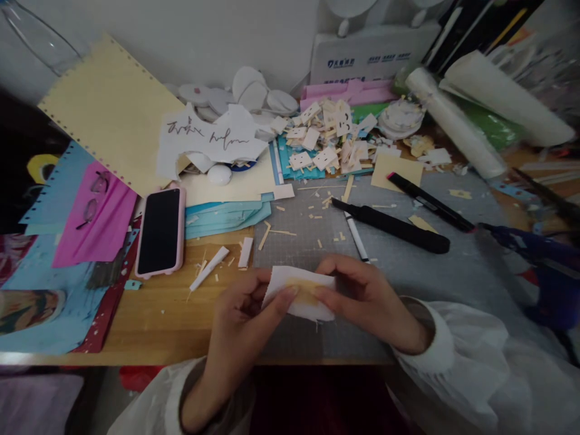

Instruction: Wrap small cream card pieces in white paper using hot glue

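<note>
A small white piece of paper [283, 277] with a yellowish patch in its middle is held up just above the grey cutting mat [290, 338]. My left hand [247, 320] grips its left side, thumb on the front and fingers behind. On the other side my right hand [362, 296] pinches it the same way, and the two thumbs almost meet over the yellow patch. Beyond the hands lie a black craft knife or pen-like tool [399, 228], a white pen [356, 237] and thin paper scraps.
A pink-cased phone [161, 232] and glasses [93, 199] on pink paper lie left. Behind are a heap of small paper figures with drawn faces [324, 157] and a torn sheet with handwriting [212, 142]. A black marker [430, 201] and a blue glue gun [539, 266] lie right.
</note>
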Available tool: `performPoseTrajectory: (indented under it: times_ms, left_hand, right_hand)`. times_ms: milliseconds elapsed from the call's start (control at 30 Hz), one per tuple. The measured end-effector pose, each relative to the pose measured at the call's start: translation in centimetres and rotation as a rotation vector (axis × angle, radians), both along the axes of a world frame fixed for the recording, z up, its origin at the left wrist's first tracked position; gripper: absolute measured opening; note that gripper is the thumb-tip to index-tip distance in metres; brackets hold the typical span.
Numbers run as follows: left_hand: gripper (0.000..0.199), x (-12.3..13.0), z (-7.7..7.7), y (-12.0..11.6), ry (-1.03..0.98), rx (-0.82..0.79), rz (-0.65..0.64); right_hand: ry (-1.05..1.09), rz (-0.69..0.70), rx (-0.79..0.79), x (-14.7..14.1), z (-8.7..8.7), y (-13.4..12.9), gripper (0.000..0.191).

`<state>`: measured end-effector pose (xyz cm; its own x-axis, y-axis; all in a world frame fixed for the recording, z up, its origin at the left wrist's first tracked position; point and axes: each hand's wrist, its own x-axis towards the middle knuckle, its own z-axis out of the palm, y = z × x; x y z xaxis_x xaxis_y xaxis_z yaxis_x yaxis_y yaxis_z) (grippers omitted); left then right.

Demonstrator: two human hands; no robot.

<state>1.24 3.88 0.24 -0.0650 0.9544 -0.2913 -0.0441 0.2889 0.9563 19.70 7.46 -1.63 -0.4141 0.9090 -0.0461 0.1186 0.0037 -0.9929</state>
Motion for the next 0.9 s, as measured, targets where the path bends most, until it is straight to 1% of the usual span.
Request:
performPoseTrajectory:
  times_ms: [133, 267, 400, 533, 567, 633, 667, 700, 767, 833, 867, 900]
  left_hand:
    - [0.006, 0.2, 0.4, 0.1, 0.029, 0.024, -0.035]
    - [0.005, 0.1, 0.4, 0.4, 0.112, 0.065, -0.092]
    - [0.014, -0.1, 0.0, 0.4, 0.230, 0.100, -0.154]
    - [0.021, -0.2, -0.1, 0.1, 0.307, 0.128, -0.197]
    - [0.023, -0.4, 0.0, 0.1, 0.337, 0.148, -0.211]
    - [0.023, -1.2, 0.1, 0.4, 0.460, 0.236, -0.212]
    - [0.022, -2.0, 0.1, 0.7, 0.543, 0.289, -0.186]
    - [0.020, -3.0, 0.2, 1.3, 0.649, 0.355, -0.132]
    - [0.020, -5.8, 0.2, 2.8, 0.780, 0.407, 0.032]
    - [0.038, -9.1, 0.0, 4.8, 0.934, 0.431, 0.224]
    - [0.050, -10.7, -0.2, 5.8, 1.163, 0.420, 0.294]
    - [0.063, -12.2, -0.4, 6.7, 1.348, 0.371, 0.312]
  right_hand:
    - [0.022, -0.002, -0.027, 0.0, 0.3, 0.2, 0.017]
    - [0.041, 0.008, -0.104, -0.1, 0.6, 0.3, 0.022]
    - [0.051, 0.004, -0.129, -0.1, 0.7, 0.3, 0.023]
    - [0.058, 0.014, -0.140, -0.1, 0.7, 0.4, 0.023]
    - [0.061, 0.014, -0.137, -0.1, 0.7, 0.4, 0.023]
    - [0.058, 0.009, -0.133, 0.0, 0.7, 0.4, 0.023]
    - [0.051, 0.004, -0.135, 0.0, 0.6, 0.4, 0.023]
    - [0.049, -0.005, -0.142, 0.0, 0.6, 0.4, 0.023]
    - [0.060, -0.021, -0.176, 0.1, 0.4, 0.4, 0.025]
    - [0.090, -0.026, -0.227, 0.1, 0.3, 0.3, 0.028]
    - [0.101, -0.022, -0.248, 0.0, 0.2, 0.3, 0.029]
    - [0.104, -0.015, -0.261, 0.0, 0.1, 0.4, 0.030]
